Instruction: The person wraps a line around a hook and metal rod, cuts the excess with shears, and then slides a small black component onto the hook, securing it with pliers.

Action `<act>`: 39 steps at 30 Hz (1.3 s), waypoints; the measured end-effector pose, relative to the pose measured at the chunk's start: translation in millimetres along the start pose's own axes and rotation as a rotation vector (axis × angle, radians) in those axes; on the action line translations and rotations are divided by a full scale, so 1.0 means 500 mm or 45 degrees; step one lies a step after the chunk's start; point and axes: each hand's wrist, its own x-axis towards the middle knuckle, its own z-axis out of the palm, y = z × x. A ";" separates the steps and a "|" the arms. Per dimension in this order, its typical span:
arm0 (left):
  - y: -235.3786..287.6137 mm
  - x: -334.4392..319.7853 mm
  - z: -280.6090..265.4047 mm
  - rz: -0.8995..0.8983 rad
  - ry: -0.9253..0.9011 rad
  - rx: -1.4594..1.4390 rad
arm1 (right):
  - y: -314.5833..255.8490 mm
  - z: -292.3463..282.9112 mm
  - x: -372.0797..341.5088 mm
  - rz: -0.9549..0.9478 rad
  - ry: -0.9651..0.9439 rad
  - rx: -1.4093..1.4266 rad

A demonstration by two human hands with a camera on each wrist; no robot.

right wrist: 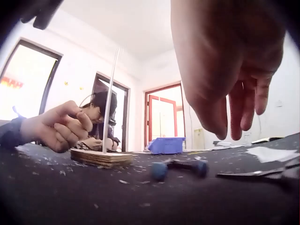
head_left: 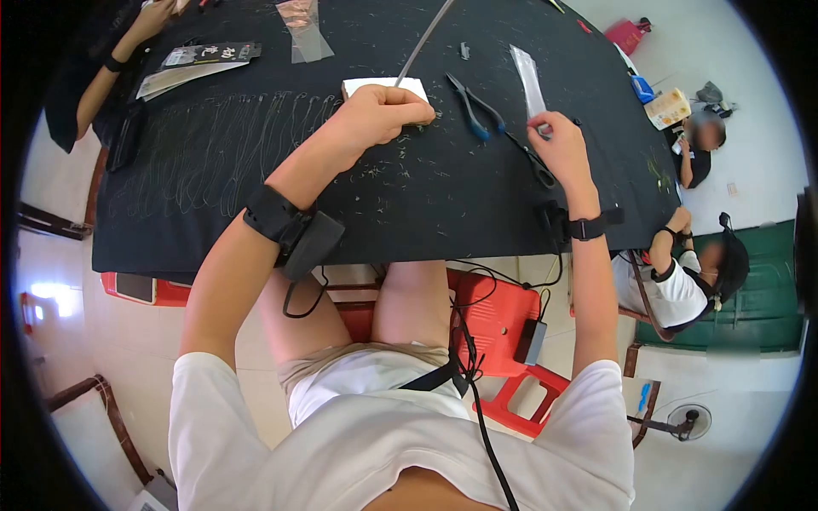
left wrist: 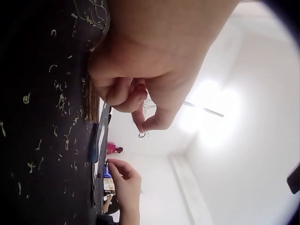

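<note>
My left hand [head_left: 379, 119] is beside a wooden block [right wrist: 101, 158] with a white top, from which a thin metal rod [head_left: 423, 44] stands up. In the left wrist view its thumb and a finger pinch a small loop of thin line [left wrist: 142, 135]. The other fingers are curled. My right hand [head_left: 562, 149] hovers near the lower end of a clear plastic sleeve [head_left: 527, 78], its fingers [right wrist: 236, 112] hanging fairly straight over the table. Blue-handled pliers [head_left: 471, 109] lie between the hands, and dark-handled scissors [head_left: 540, 170] are just left of my right hand.
Rows of fine line loops [head_left: 247, 145] are spread on the black tabletop [head_left: 409, 226] to the left, with clippings scattered around the block. A printed packet [head_left: 200, 64] and another clear bag [head_left: 304, 34] lie farther off. Other people sit around the table. A blue bin [right wrist: 166, 146] stands beyond.
</note>
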 end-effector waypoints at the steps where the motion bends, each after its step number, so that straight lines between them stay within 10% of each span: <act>1: -0.002 0.001 0.000 0.008 0.008 0.023 | 0.014 -0.011 -0.011 0.141 -0.088 -0.052; 32: -0.012 0.012 -0.006 0.083 0.267 -0.137 | 0.069 -0.055 -0.061 -0.054 -0.337 -0.065; 39: -0.018 0.014 -0.020 0.158 0.335 -0.186 | 0.011 -0.011 -0.029 0.163 -0.300 1.613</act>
